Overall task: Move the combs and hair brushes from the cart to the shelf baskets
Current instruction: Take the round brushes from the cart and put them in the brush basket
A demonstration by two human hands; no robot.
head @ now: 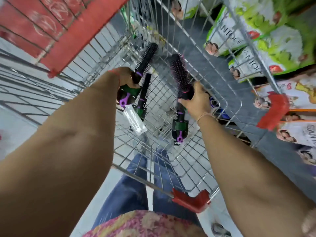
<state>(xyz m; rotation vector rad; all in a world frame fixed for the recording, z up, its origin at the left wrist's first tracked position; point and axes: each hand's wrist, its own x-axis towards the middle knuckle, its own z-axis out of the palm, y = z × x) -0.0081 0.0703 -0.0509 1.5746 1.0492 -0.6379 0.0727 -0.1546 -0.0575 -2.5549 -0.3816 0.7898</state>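
Note:
Both my arms reach down into the wire shopping cart (196, 161). My left hand (125, 76) is shut on a black round hair brush (147, 56) with purple and green trim; its bristle head points up and away. A second similar brush (144, 96) hangs just beside and below that hand; whether the hand holds it too is unclear. My right hand (196, 98) is shut on the handle of a black round brush with pink bristles (179, 72). Another black, green and purple brush (179, 127) lies on the cart floor under my right wrist.
A red child-seat flap (68, 26) covers the cart's upper left. Red plastic corner guards (191, 200) (273, 110) mark the rim. Green and white product packs (266, 38) fill the shelf at right. A clear plastic package (135, 121) hangs under my left hand. My jeans show through the mesh.

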